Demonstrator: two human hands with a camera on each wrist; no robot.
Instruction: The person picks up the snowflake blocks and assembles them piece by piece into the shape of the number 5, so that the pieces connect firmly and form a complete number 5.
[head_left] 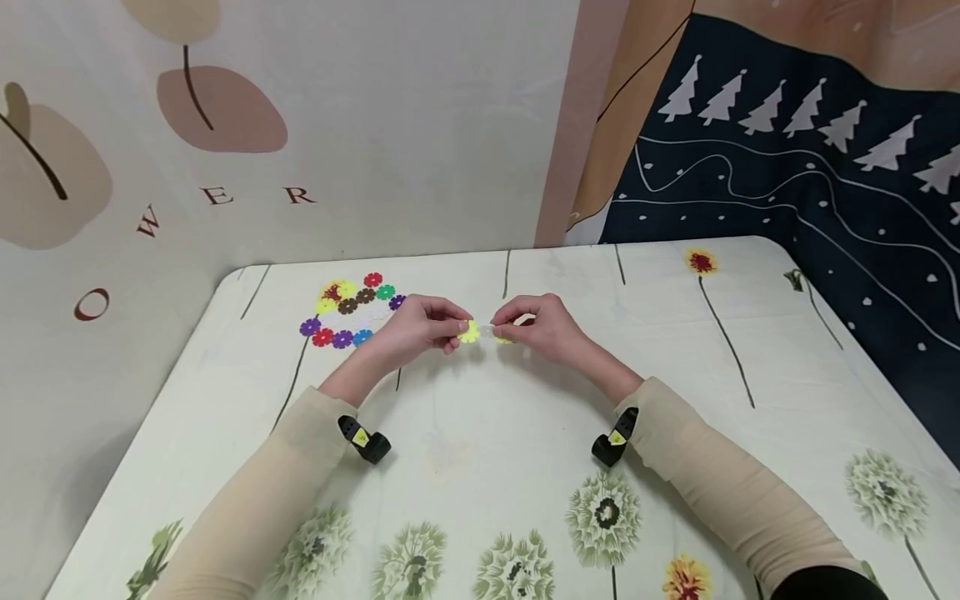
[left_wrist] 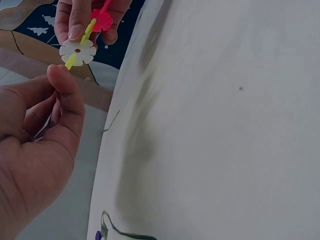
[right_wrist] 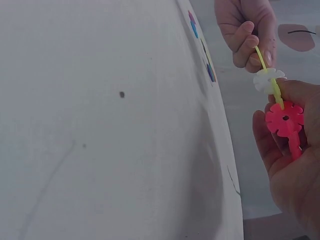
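Over the middle of the table, both hands hold a chain of slotted, flower-shaped plastic discs. My left hand point(head_left: 417, 328) pinches a yellow disc point(head_left: 470, 332) between thumb and fingers at one end. That disc meets a white disc point(left_wrist: 69, 52) in the chain. On the other side of the white one, my right hand point(head_left: 551, 327) grips the chain near a second yellow disc point(right_wrist: 277, 90). A pink-red disc point(right_wrist: 278, 126) follows, with another pink-red disc point(right_wrist: 294, 144) seen edge-on against the right palm. In the head view, the right fingers hide the pink-red discs.
Left of the hands lies a group of loose flower discs point(head_left: 342, 339) in purple, red, blue, green, brown, yellow and white. The flower-printed tablecloth point(head_left: 480, 450) covers the table. Behind it hang a pale printed curtain point(head_left: 420, 125) and a dark one with white trees point(head_left: 705, 167).
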